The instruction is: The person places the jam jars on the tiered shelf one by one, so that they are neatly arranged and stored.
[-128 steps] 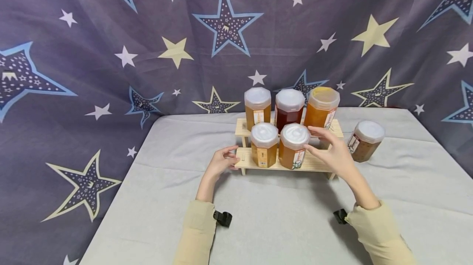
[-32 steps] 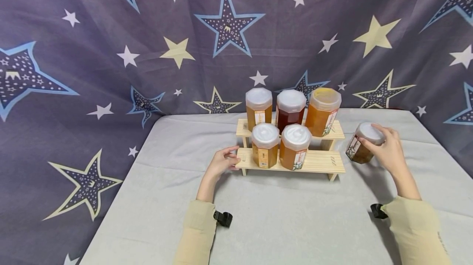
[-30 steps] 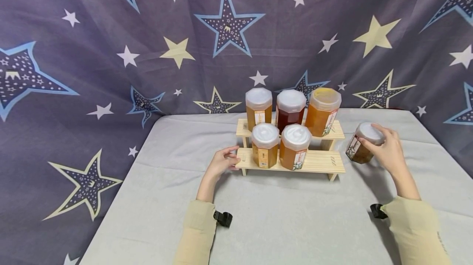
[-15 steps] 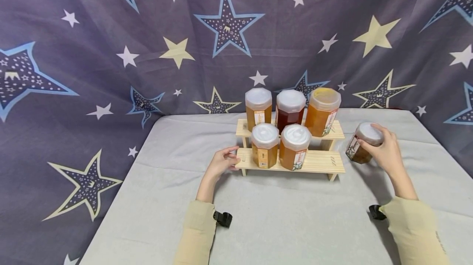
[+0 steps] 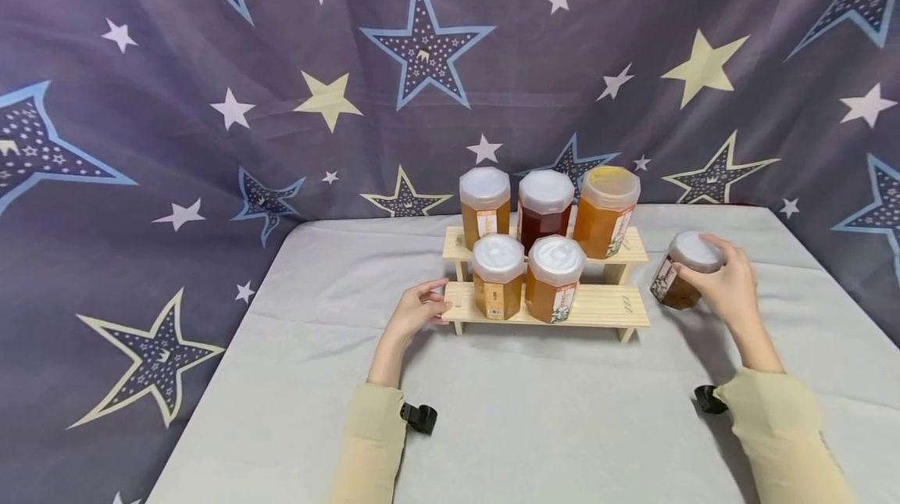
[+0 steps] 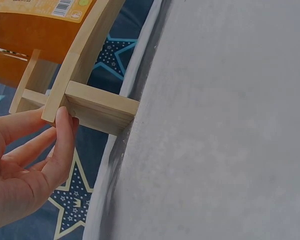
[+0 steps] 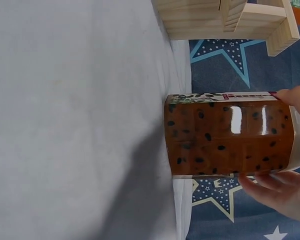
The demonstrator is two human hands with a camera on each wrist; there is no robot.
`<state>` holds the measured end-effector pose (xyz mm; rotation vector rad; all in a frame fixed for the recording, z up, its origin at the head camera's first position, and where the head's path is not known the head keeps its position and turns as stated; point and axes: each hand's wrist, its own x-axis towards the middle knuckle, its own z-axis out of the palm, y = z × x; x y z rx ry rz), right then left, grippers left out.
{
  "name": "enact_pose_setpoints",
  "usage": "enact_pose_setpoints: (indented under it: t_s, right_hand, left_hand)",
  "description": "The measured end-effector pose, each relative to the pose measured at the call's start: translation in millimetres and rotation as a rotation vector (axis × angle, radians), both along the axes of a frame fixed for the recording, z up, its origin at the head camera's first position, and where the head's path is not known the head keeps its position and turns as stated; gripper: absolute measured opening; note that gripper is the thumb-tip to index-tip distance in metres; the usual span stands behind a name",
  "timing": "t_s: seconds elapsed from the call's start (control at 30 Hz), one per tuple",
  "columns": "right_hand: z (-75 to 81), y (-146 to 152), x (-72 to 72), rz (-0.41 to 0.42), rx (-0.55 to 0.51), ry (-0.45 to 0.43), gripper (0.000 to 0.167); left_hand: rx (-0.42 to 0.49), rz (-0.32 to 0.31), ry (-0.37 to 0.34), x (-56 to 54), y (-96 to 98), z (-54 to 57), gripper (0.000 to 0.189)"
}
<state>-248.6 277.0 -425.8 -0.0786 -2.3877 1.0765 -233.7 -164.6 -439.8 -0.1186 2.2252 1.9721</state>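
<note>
My left hand (image 5: 415, 309) holds the left end of a two-step wooden rack (image 5: 605, 305), thumb and fingers pinching the lower board in the left wrist view. On the right, my right hand (image 5: 731, 285) grips a clear-lidded jar of brown, seed-flecked contents (image 7: 225, 137) near its lid. This jar stands upright beside the rack, its base at the grey cloth. The lower step bears two amber jars, a left one (image 5: 498, 285) and a right one (image 5: 551, 285). Behind, the upper step carries an amber jar (image 5: 485, 199), a dark red jar (image 5: 544, 207) and an orange jar (image 5: 606, 211).
Grey cloth (image 5: 534, 418) covers the table. A dark curtain with stars (image 5: 267, 58) hangs behind and at the sides. Bare board shows at the right part of the lower step, right of the front jars. A black wrist camera (image 5: 419, 418) sits at the left sleeve.
Since the oldest frame my right hand has left the front-row amber jar and moved right to the seed-flecked jar, gripping it. My left hand stays on the rack. The view has shifted slightly.
</note>
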Motion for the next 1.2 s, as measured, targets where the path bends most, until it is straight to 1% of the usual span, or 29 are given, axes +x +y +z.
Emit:
enact_pose_setpoints:
  t_s: [0.1,0.17,0.23,0.33,0.4,0.47,0.77,1.07,1.2]
  right_hand:
    - [1.0,-2.8,2.4,-0.009,0.002,-0.009,0.058]
    - [0.9,-3.6,4.4,-0.025,0.000,-0.017,0.059]
    - [0.9,-4.1,7.0,-0.038,-0.003,-0.021,0.059]
    - [3.5,-5.7,11.4,-0.052,0.003,-0.027,0.059]
    - [7.0,-7.8,15.1,-0.056,0.000,-0.032,0.059]
    - [10.7,-9.9,18.5,-0.063,-0.003,-0.028,0.060]
    - [23.0,-17.9,30.1,-0.091,-0.014,0.024,0.059]
    - [36.8,-27.8,43.0,-0.085,-0.011,0.062,0.057]
    - [43.0,-32.6,48.3,-0.079,-0.007,0.086,0.057]
  left_hand:
    - [0.002,0.000,0.007,0.3,-1.2,-0.2,0.047]
    - [0.005,-0.012,0.008,0.6,-1.6,-0.1,0.048]
    - [-0.002,-0.035,0.012,4.4,-0.3,6.5,0.048]
    - [-0.003,-0.036,0.014,5.1,0.3,6.4,0.048]
    - [-0.004,-0.025,0.014,5.6,1.0,6.7,0.048]
    - [0.001,-0.010,0.015,2.8,0.2,0.6,0.048]
    - [0.003,-0.010,0.019,1.6,-0.4,0.6,0.048]
    - [0.025,-0.009,0.014,1.4,-1.6,-0.3,0.047]
    - [0.037,-0.025,0.010,2.7,-2.0,2.2,0.049]
